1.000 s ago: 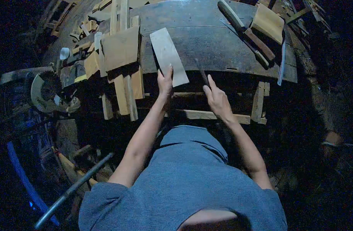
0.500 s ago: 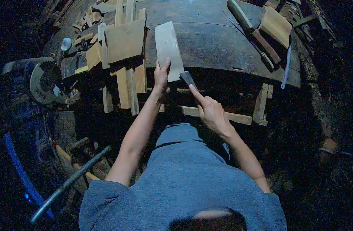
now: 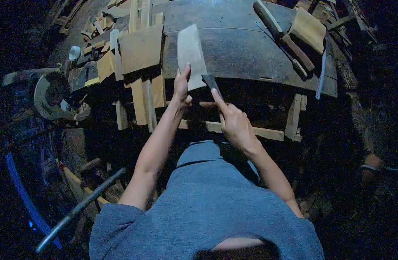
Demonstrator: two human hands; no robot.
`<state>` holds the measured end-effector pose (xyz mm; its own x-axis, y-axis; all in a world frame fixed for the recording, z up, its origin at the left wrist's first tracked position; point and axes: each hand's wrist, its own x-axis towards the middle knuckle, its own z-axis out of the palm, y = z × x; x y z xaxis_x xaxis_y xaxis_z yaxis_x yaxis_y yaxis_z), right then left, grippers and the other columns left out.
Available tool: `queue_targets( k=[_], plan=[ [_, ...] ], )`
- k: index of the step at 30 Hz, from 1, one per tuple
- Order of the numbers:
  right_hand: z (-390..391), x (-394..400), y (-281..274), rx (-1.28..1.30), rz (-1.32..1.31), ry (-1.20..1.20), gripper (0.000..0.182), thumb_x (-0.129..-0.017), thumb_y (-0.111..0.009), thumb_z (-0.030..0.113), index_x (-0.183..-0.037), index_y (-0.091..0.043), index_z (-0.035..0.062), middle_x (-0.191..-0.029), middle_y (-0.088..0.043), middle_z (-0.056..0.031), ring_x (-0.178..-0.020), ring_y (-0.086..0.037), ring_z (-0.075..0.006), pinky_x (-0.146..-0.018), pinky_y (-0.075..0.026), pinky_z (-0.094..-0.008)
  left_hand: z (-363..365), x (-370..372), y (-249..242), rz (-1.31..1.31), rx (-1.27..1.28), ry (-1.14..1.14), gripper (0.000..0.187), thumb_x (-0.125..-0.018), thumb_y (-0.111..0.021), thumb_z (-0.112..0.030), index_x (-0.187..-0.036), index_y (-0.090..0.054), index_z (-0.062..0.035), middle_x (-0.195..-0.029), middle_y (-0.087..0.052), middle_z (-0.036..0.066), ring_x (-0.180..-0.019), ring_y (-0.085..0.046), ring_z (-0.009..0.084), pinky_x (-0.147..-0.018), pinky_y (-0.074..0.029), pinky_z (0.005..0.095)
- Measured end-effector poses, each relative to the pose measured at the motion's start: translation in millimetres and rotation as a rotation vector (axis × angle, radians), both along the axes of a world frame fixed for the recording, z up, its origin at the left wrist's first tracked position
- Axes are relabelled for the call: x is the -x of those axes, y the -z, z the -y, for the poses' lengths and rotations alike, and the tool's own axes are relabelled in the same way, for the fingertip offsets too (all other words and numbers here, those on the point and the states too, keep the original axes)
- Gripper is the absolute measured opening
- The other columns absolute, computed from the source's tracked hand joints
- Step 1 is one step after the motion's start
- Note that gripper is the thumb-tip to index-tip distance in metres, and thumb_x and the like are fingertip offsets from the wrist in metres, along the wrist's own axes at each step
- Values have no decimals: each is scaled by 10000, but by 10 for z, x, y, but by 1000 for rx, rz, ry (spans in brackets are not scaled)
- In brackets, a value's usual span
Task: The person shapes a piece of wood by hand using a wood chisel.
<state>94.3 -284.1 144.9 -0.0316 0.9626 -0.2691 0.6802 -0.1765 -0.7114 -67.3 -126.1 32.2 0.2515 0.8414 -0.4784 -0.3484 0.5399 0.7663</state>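
Together, one pale board [image 3: 190, 48], one blade [image 3: 212, 82]

Blue-grey shirt [image 3: 207, 199], short sleeves [image 3: 114, 223], bare forearms [image 3: 159, 136]

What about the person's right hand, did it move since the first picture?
Yes, the right hand moved left, farther from the wooden workbench leg on the right.

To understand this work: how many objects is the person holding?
2: the pale flat piece in the left grip, and the dark flat tool in the right grip. Small ones may be hidden.
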Motion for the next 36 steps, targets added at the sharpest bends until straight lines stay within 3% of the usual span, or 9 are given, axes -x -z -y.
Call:
queue_targets(
  k=[6, 9, 14, 16, 20, 27, 30, 34, 36],
  plan=[
    [-80, 27, -52, 15, 64, 39, 671, -873, -505, 54, -1467, -281, 272, -786, -555, -226, -724, -595, -422, -681, -480, -516, -17, -45, 111, 48, -2, -29, 467, -968, -519, -276, -1330, -384, -13, -1194, -562, 119, -1032, -591, 208, -860, -492, 336],
    [-80, 17, -57, -81, 68, 30, 701, -849, -541, 102, -1470, -267, 279, -800, -561, -236, -657, -619, -443, -620, -530, -528, -43, -21, -14, 67, 33, 49, 401, -973, -494, -314, -1273, -426, -56, -1055, -604, 98, -846, -641, 188, -690, -548, 327],
    [-42, 33, -84, -71, 121, -11, 719, -844, -529, 80, -1472, -254, 296, -789, -557, -210, -619, -619, -419, -579, -530, -521, 55, -71, -204, 33, 62, 55, 374, -981, -465, -325, -1244, -459, -58, -1009, -621, 96, -826, -650, 186, -649, -564, 328],
    [-187, 10, 19, -128, 175, 37, 723, -843, -530, 78, -1471, -254, 305, -785, -553, -207, -616, -618, -418, -580, -530, -523, 97, -92, -427, 187, 191, 127, 361, -982, -458, -328, -1202, -505, -45, -999, -638, 100, -856, -659, 186, -674, -573, 337],
    [-91, -26, -63, -121, 132, 25, 731, -840, -536, 73, -1466, -259, 327, -773, -544, -198, -609, -615, -420, -576, -525, -531, 144, -48, -303, 181, 199, 107, 372, -996, -421, -339, -1163, -529, -25, -982, -645, 114, -813, -670, 210, -663, -579, 337],
    [-63, -271, 308, -171, -7, 237, 578, -906, -515, 131, -1443, -339, 250, -784, -561, -229, -768, -603, -422, -691, -486, -500, 81, -9, -451, 384, 310, 127, 440, -969, -462, -421, -1107, -534, -10, -780, -650, 163, -616, -669, 244, -541, -596, 345],
    [-255, -547, 736, -220, -33, 288, 490, -942, -485, 232, -1417, -387, 166, -938, -617, -274, -875, -597, -445, -795, -463, -498, 162, -36, -532, 404, 308, 94, 466, -953, -497, -432, -1101, -536, 8, -764, -647, 160, -629, -673, 235, -527, -594, 333],
    [-639, -859, 1176, -184, -2, 360, 546, -885, -565, 270, -1387, -416, 116, -965, -619, -278, -919, -594, -438, -822, -465, -479, 255, 14, -657, 401, 297, 135, 469, -935, -536, -429, -1114, -533, 5, -768, -647, 150, -630, -674, 224, -509, -589, 313],
    [-849, -1012, 1362, -168, 114, 339, 574, -876, -602, 264, -1405, -412, 144, -1081, -598, -266, -1022, -588, -401, -907, -448, -422, 273, 48, -697, 337, 254, 231, 468, -925, -565, -413, -1128, -522, 6, -807, -644, 131, -663, -680, 226, -539, -590, 315]
  ],
)
